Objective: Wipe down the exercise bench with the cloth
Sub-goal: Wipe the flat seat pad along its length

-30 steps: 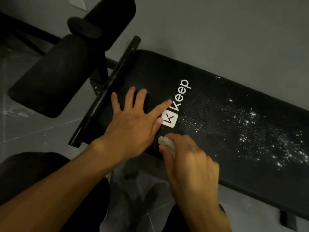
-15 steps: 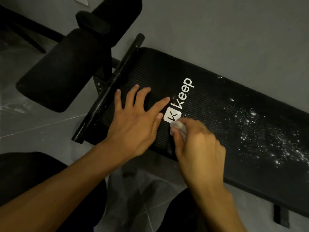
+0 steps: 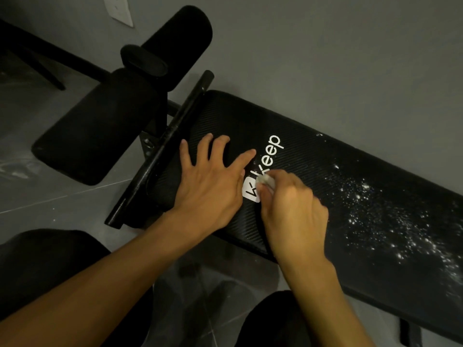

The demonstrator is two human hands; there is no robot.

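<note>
The black padded exercise bench [image 3: 313, 171] runs from the middle to the lower right, with a white "Keep" logo [image 3: 270, 156] printed on it. White specks and dust [image 3: 380, 211] cover its right part. My left hand [image 3: 213, 186] lies flat on the pad with its fingers spread, just left of the logo. My right hand [image 3: 293, 209] grips a small white cloth [image 3: 266, 180], mostly hidden under the fingers, and presses it on the pad at the logo's square mark.
A black metal bar [image 3: 165, 146] crosses the bench's left end. Beyond it stand black foam leg rollers [image 3: 100, 126]. A grey wall [image 3: 325, 58] runs close behind the bench. Grey floor tiles [image 3: 62, 196] lie at the left, and my dark-clothed knees sit at the bottom.
My right hand has slid the cloth up from the bench's near edge onto the logo. My left hand has stayed flat in the same place on the pad.
</note>
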